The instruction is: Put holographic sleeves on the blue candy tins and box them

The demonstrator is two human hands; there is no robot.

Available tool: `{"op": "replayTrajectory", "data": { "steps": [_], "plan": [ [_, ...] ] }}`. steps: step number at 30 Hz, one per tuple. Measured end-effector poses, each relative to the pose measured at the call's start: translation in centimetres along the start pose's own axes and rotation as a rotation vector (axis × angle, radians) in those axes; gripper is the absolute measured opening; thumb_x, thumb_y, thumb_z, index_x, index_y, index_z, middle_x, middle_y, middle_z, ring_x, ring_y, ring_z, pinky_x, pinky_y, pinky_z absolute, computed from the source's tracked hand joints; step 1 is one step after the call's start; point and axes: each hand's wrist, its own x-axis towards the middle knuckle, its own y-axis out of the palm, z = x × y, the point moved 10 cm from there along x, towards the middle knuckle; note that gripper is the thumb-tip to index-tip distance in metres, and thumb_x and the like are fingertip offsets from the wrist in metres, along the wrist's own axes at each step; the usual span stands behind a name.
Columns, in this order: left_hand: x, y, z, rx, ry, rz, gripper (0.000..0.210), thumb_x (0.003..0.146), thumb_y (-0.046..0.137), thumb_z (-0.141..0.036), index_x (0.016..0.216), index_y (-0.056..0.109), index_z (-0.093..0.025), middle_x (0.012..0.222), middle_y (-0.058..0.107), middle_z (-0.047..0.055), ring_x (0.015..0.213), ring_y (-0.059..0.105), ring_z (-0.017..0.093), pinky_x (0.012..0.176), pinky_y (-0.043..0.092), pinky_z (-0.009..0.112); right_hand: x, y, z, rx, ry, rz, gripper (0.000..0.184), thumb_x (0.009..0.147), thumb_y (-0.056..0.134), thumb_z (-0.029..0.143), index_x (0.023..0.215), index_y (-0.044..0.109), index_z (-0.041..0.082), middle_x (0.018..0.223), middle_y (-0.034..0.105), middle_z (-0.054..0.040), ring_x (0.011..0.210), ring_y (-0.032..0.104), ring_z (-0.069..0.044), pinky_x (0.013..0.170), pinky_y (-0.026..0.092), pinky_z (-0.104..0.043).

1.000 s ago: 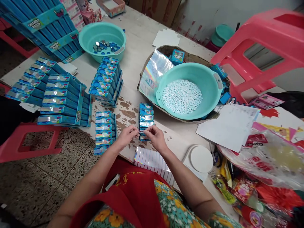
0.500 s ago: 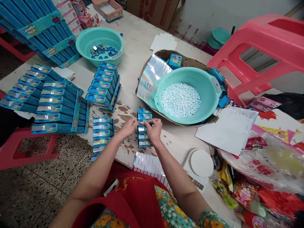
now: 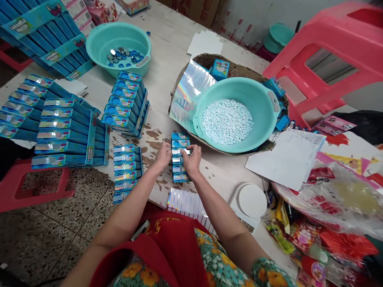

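Note:
A short row of blue candy boxes (image 3: 180,177) stands on the table in front of me, some tops with shiny strips. My right hand (image 3: 192,160) is closed over the row, its thumb pressing a silvery sticker strip (image 3: 177,151) on the third box from the far end. At the row's left side, my left hand (image 3: 163,155) has its fingers curled together near that box; what they hold, if anything, is hidden. Between me and the row lies a sheet of shiny sticker strips (image 3: 187,203). Another row of blue boxes (image 3: 125,166) stands left of my left hand.
Ahead right, a teal basin (image 3: 266,123) of small white candies sits in a cardboard tray (image 3: 187,75). Another teal basin (image 3: 119,32) holds round caps. Filled box displays (image 3: 68,131) stand left. A white scale (image 3: 253,200), papers (image 3: 284,159) and a pink stool (image 3: 317,44) are right.
The strip pinched between both hands now lies flat on the box top under my right thumb. My left hand has drawn slightly back from it. The camera view has shifted a little.

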Motion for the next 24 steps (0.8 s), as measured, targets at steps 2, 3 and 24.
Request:
{"op": "replayTrajectory", "data": {
  "steps": [2, 3, 24],
  "plan": [
    [-0.4, -0.4, 0.0, 0.197, 0.054, -0.056, 0.023, 0.080, 0.044, -0.018, 0.103, 0.045, -0.019, 0.076, 0.057, 0.002, 0.069, 0.057, 0.017, 0.064, 0.044, 0.028, -0.2, -0.1, -0.1, 0.022, -0.017, 0.013, 0.019, 0.074, 0.057, 0.028, 0.089, 0.049, 0.019, 0.094, 0.050, -0.0054, 0.090, 0.047, -0.020, 0.083, 0.039, -0.034],
    [-0.6, -0.6, 0.2, 0.283, 0.068, -0.083, 0.024, 0.079, 0.047, -0.019, 0.103, 0.046, -0.019, 0.082, 0.059, 0.005, 0.076, 0.057, 0.019, 0.068, 0.044, 0.030, -0.3, -0.2, -0.5, 0.051, -0.004, 0.014, 0.024, 0.075, 0.055, 0.028, 0.096, 0.048, 0.019, 0.099, 0.051, -0.0067, 0.091, 0.048, -0.020, 0.083, 0.040, -0.034],
    [-15.3, 6.2, 11.4, 0.092, -0.335, 0.314, 0.037, 0.074, 0.055, -0.048, 0.096, 0.044, -0.020, 0.075, 0.062, 0.001, 0.068, 0.061, 0.017, 0.059, 0.044, 0.026, -20.1, -14.8, -17.0, -0.144, 0.450, 0.084, 0.070, 0.064, 0.066, 0.051, 0.121, 0.047, 0.014, 0.110, 0.056, -0.0152, 0.101, 0.054, -0.030, 0.088, 0.044, -0.047]
  ]
}}
